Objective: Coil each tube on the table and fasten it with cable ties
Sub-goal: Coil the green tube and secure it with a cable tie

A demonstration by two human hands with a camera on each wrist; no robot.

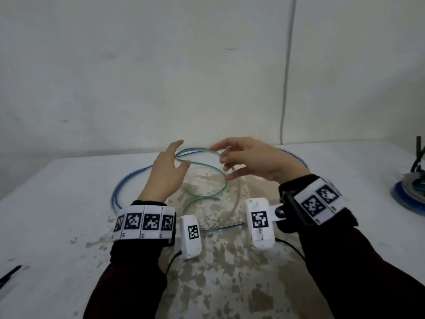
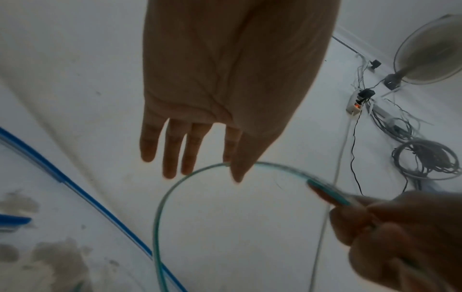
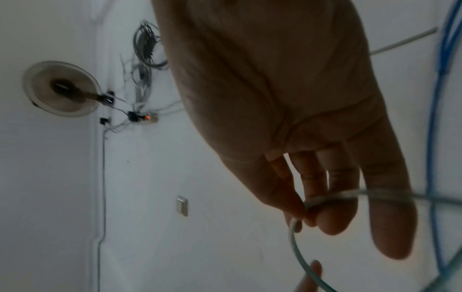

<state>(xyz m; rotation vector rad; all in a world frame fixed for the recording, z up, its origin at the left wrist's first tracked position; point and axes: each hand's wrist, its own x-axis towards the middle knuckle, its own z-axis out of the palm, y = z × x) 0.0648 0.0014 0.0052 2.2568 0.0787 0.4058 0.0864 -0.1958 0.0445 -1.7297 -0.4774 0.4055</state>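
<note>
A thin green tube curls in loose loops above the table, held up between my two hands. My right hand pinches it between thumb and fingertips; the right wrist view shows that pinch closely, and the left wrist view shows this hand on the tube. My left hand has straight fingers spread apart. The tube runs through the fork between its thumb and forefinger. The tube's free end hangs near the table.
A long blue tube lies in a wide loop on the table around the work spot. A clear tube lies under my hands. A blue coil sits at the right edge, a black cable tie at the near left.
</note>
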